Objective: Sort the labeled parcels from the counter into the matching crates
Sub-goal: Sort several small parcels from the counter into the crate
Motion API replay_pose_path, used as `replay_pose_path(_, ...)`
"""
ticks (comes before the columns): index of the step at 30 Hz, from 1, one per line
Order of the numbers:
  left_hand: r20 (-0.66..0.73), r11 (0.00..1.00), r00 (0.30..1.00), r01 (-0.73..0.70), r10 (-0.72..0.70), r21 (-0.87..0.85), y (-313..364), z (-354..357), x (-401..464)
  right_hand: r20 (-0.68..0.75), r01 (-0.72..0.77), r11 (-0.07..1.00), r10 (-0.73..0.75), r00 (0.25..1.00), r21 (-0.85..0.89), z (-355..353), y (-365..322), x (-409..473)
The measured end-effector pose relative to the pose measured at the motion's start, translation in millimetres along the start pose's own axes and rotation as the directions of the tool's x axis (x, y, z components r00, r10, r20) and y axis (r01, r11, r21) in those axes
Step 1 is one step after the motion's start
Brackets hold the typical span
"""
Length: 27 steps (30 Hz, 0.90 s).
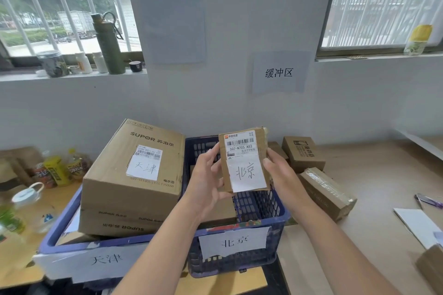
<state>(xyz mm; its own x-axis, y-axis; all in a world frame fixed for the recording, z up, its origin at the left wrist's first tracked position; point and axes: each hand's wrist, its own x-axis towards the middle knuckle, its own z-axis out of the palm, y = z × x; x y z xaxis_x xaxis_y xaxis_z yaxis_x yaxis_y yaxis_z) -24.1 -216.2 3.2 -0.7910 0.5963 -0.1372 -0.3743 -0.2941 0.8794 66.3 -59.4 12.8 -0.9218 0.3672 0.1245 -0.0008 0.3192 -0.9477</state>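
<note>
Two crates (239,258) (60,235) stand side by side. Four parcels show: one held (244,160), one large (134,175), two (303,153) (327,193) on the tabletop (374,199). Two hands (206,179) (279,172), one pen (430,200).

The wooden counter (374,199) lies right of the hands. It carries two cardboard parcels (303,153), a pen (429,200) and paper (417,225).

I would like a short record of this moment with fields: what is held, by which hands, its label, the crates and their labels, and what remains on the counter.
held item: small parcel, above the 北京 crate
hands: left hand and right hand, one gripping each side
parcel label: handwritten 北京, under a barcode slip
crates: 北京 crate, directly below; 天津 crate, to its left
in 天津 crate: large SUPOR box, labelled 天津
on counter: two brown parcels
</note>
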Motion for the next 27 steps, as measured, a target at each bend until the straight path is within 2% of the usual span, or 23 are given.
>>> replay_pose_path(9, -0.062, 0.987, 0.998, 0.02, -0.01, 0.159, -3, 2, -5, 0.052, -0.05, 0.999, 0.05, 0.997, 0.008, 9, 15, 4)
replay_pose_path(16, -0.149, 0.958, 0.989, 0.029, 0.014, 0.284, -25, -11, 5, -0.107, -0.117, 0.977, 0.1, 0.989, -0.176, 27, 50, 22)
replay_pose_path(20, -0.148, 0.869, 0.987, 0.022, 0.059, 0.495, -40, -22, 13, -0.17, -0.187, 0.941, 0.142, 0.975, -0.283, 35, 65, 25)
replay_pose_path(23, -0.135, 0.849, 0.991, 0.079, -0.009, 0.522, -54, -29, 15, -0.223, -0.221, 0.916, 0.151, 0.963, -0.335, 46, 85, 29)
replay_pose_path(27, -0.17, 0.835, 0.981, 0.171, -0.094, 0.523, -67, -38, 29, -0.238, -0.273, 0.909, 0.203, 0.95, -0.315, 56, 109, 33)
